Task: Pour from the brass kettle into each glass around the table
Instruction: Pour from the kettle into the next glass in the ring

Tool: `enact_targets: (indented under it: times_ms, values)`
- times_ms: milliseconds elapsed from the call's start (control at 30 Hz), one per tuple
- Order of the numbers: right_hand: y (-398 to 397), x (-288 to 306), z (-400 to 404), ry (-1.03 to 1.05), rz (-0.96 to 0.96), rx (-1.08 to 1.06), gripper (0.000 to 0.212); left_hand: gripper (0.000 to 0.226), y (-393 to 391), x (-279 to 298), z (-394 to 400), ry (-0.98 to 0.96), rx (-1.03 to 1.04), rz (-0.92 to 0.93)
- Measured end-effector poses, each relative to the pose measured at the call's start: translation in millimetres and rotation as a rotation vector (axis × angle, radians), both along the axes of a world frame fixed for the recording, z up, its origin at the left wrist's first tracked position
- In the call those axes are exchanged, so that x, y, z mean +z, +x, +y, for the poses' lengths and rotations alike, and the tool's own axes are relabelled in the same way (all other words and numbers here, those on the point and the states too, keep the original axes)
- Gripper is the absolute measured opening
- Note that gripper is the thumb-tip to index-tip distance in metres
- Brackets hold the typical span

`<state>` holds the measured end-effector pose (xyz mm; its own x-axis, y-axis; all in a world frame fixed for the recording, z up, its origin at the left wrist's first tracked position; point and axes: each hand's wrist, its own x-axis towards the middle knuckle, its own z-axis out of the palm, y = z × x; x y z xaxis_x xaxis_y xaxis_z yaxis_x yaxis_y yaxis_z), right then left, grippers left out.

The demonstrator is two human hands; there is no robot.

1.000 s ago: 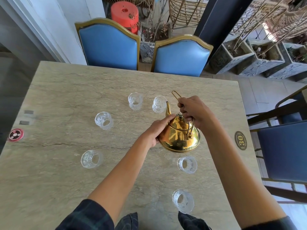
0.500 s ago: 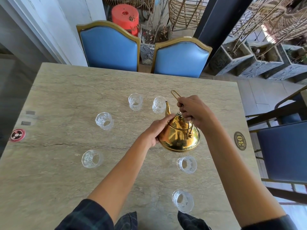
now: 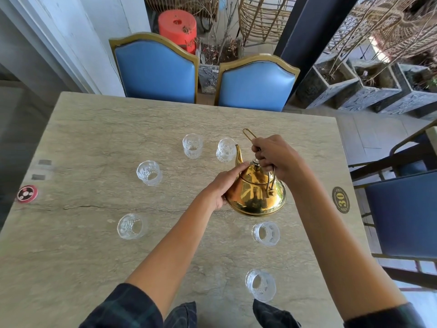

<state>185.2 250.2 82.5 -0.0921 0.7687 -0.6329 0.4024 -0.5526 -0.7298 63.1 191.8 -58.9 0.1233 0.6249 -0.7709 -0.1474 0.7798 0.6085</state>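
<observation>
- A beige, veined stone tabletop (image 3: 82, 245) carries everything; a hairline crack runs across it from the left edge toward the middle.
- Two blue padded chairs with gold frames (image 3: 156, 69) stand at the far edge, and a darker blue chair (image 3: 402, 214) stands at the right edge.
- A shiny, round-bodied brass kettle (image 3: 254, 195) is held above the middle of the tabletop, right of centre, tilted away from the person so that its curved spout (image 3: 238, 154) reaches the rim of the far right glass.
- Six clear, patterned cut-glass tumblers ring the tabletop: the far right glass (image 3: 225, 150) and far left glass (image 3: 192, 145) toward the far edge, two left glasses (image 3: 149, 172) (image 3: 131, 226) toward the left edge, and two near glasses (image 3: 266, 233) (image 3: 260, 285) toward the near edge, right of centre.
- What the glasses hold cannot be made out; no stream shows at the spout.
- The right hand (image 3: 275, 157) is curled tight round the kettle's thin wire handle (image 3: 249, 134).
- The left hand (image 3: 224, 183) lies against the kettle's left shoulder, fingers extended and together, fingertips near the lid knob (image 3: 255, 161).
- A gold oval "30" plaque (image 3: 341, 200) sits near the right edge; a red round badge (image 3: 27, 193) sits near the left edge.
</observation>
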Motion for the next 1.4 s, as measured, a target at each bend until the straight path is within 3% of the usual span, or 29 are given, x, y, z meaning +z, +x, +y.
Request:
enact_targets:
  times_ms: [233,1400]
  values:
    - [1.1,-1.2,0.2,0.001,0.001,-0.001,0.026,0.109,1.1,-4.9,0.1,-0.008,0.001,-0.008]
    - [1.6,-7.6,9.5,-0.014,0.002,0.0,0.026,0.096,1.8,-8.1,4.1,-0.022,-0.029,0.002]
